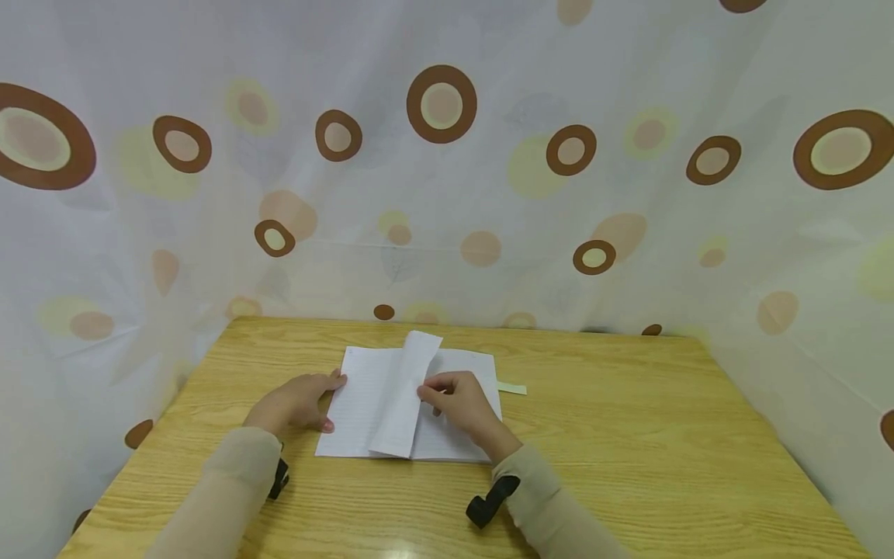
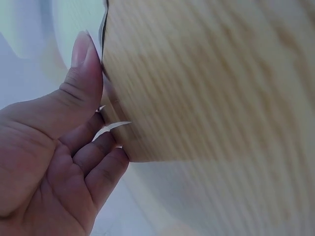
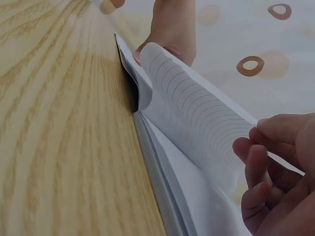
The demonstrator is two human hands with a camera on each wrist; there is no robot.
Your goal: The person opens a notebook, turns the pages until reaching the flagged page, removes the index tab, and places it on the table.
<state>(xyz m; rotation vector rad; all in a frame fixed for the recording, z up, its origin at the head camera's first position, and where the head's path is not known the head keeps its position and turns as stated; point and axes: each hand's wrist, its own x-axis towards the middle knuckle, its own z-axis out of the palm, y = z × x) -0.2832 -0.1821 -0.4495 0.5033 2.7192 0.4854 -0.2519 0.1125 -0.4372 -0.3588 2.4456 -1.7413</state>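
Observation:
An open notebook [image 1: 356, 404] with ruled white pages lies on the wooden table. My right hand [image 1: 457, 400] pinches the free edge of a lifted page [image 1: 405, 396], which stands up between the two halves. In the right wrist view, thumb and fingertip grip that page [image 3: 197, 105], its printed lines visible, while the other fingers curl loosely. My left hand [image 1: 296, 400] rests at the notebook's left edge, thumb and fingers spread apart. Seen from the left wrist, the thumb lies along the notebook's edge and the fingertips [image 2: 120, 155] come down beside it.
A pale green strip [image 1: 512, 387] sticks out from the notebook's right side. The wood-grain table [image 1: 628, 435] extends to both sides and toward me. A patterned sheet [image 1: 447, 194] with brown rings hangs behind and around the table. Black straps [image 1: 492, 501] sit at both wrists.

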